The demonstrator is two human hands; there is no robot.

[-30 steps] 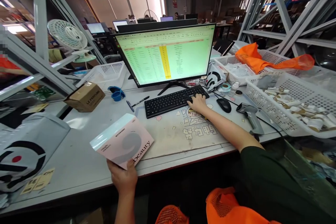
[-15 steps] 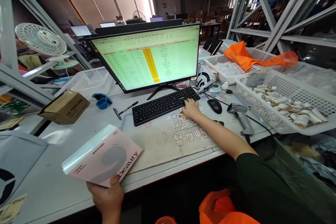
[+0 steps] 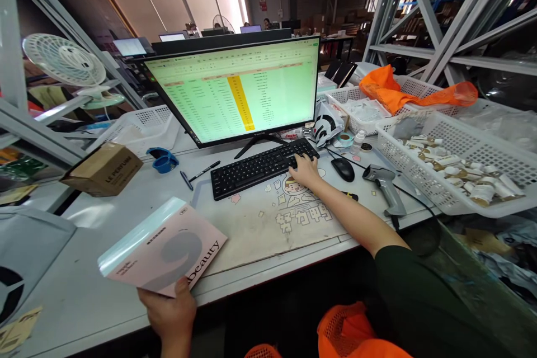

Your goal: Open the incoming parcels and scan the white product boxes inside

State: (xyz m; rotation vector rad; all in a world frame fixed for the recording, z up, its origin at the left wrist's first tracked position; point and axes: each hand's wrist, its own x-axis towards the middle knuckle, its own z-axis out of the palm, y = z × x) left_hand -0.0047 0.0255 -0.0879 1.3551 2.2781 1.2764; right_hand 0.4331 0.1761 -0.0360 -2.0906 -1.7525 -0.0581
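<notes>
Left hand pinches near edge of pink box, thumb on printed face, fingers mostly hidden behind. Box tilted, at near left of desk; whether it touches, cannot tell. Right hand loosely spread on right end of keyboard; key presses too fine to see. Best handling, probably: box grip steady, thumb off print, light keystrokes, entries checked on far monitor. Mouse, scanner right of keyboard.

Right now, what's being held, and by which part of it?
The left grip holds the pink box by its near edge; the right grip, at the keyboard, holds nothing.
</notes>
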